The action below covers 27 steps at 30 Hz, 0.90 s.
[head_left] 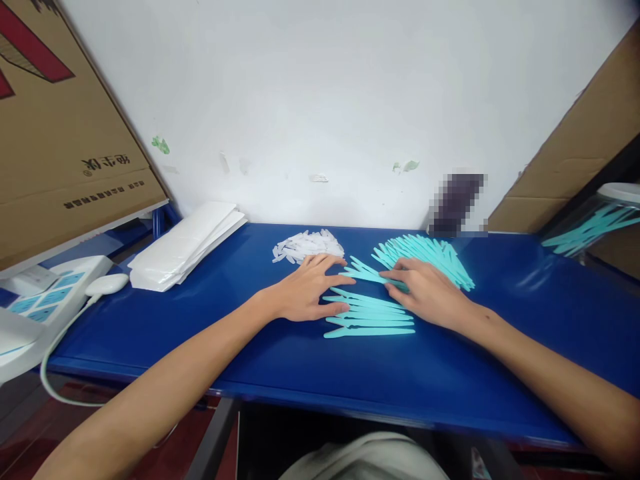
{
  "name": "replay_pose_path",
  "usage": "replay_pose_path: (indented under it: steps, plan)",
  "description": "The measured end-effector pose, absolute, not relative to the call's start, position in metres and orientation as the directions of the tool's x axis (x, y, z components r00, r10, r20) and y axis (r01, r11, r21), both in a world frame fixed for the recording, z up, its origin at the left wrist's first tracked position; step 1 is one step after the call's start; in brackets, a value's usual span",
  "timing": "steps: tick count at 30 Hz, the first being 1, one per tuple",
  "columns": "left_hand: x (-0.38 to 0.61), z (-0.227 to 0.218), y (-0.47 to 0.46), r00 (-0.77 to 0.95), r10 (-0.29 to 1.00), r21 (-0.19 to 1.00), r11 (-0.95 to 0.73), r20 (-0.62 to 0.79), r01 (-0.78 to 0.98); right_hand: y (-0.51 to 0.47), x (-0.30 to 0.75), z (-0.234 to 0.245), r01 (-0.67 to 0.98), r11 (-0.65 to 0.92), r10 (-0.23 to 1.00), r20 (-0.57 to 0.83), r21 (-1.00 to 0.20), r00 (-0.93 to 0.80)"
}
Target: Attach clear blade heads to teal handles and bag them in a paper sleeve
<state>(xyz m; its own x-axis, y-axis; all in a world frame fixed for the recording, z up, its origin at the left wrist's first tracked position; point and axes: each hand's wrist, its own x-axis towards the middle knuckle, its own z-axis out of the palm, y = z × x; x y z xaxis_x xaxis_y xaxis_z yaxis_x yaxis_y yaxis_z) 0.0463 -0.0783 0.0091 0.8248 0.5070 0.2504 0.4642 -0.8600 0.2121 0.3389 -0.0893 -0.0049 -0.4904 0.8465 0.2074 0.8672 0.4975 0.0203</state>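
Note:
Several slim turquoise plastic sticks (380,323), some with forked-looking left ends, lie in a loose row on the blue table. My left hand (313,290) is palm down with its fingers apart, its thumb and fingertips at the left ends of these sticks. My right hand (430,293) pinches a small fanned bunch of turquoise sticks (367,272) just above the row. A larger heap of the same sticks (425,253) spreads behind my right hand. Beyond my left fingers is a pile of small white pieces (307,245), too small to name.
A stack of white packets (185,243) lies on the left side of the blue table (280,360). A white power strip (60,293) with a plug and cable is at the far left. A clear container (595,230) holding turquoise sticks lies at the right. Cardboard (75,133) stands on both sides.

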Motion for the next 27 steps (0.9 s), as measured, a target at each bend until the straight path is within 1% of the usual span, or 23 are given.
replay_pose_path:
  steps: [3, 6, 12, 15, 20, 24, 27]
  plan:
    - [0.044, 0.011, -0.076, 0.819, 0.512, 0.19, -0.858, 0.258, 0.477, -0.092, 0.336, -0.004, 0.818, 0.575, 0.8, 0.231, -0.029, -0.554]
    - [0.039, 0.014, -0.072, 0.805, 0.519, 0.163, -0.855, 0.287, 0.492, -0.096, 0.331, -0.001, 0.78, 0.622, 0.773, 0.218, -0.074, -0.596]
    - [0.035, 0.013, -0.067, 0.793, 0.523, 0.088, -0.847, 0.312, 0.524, -0.099, 0.327, 0.0, 0.739, 0.668, 0.737, 0.206, -0.083, -0.643]
    - [0.035, 0.011, -0.065, 0.771, 0.541, 0.041, -0.826, 0.336, 0.562, -0.099, 0.327, 0.001, 0.738, 0.668, 0.738, 0.212, -0.095, -0.641]
    - [0.029, 0.01, -0.055, 0.699, 0.607, -0.027, -0.748, 0.378, 0.664, -0.1, 0.328, 0.004, 0.741, 0.656, 0.75, 0.24, -0.146, -0.616]
    - [0.015, 0.012, -0.044, 0.642, 0.676, -0.082, -0.663, 0.361, 0.744, -0.101, 0.327, 0.004, 0.753, 0.64, 0.758, 0.284, -0.152, -0.587]
    - [0.005, 0.015, -0.039, 0.652, 0.681, -0.077, -0.67, 0.335, 0.739, -0.101, 0.327, 0.005, 0.769, 0.612, 0.779, 0.309, -0.183, -0.547]
